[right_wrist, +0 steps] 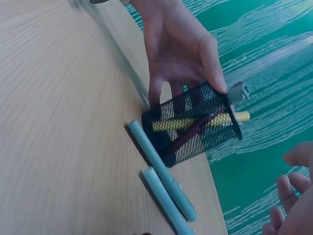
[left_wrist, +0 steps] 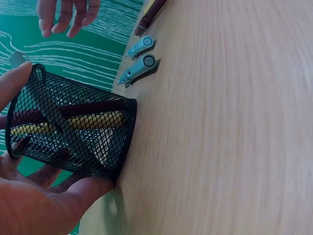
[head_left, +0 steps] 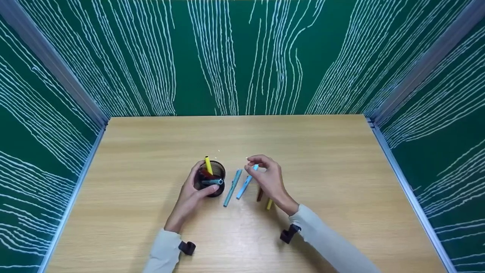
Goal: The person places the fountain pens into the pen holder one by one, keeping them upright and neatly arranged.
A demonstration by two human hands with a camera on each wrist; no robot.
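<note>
we see the left hand wrapped round a round mesh cup; the right hand, loosely bent, empty, half-hides a slim brown pen.

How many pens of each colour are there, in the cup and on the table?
Slim yellow pens: 2 (one in the round black mesh cup, one on the pale wooden table)
Slim blue or teal pens: 3 (one in, two out)
Slim dark reddish-brown pens: 2 (one in, one out)
Total: 7
</note>
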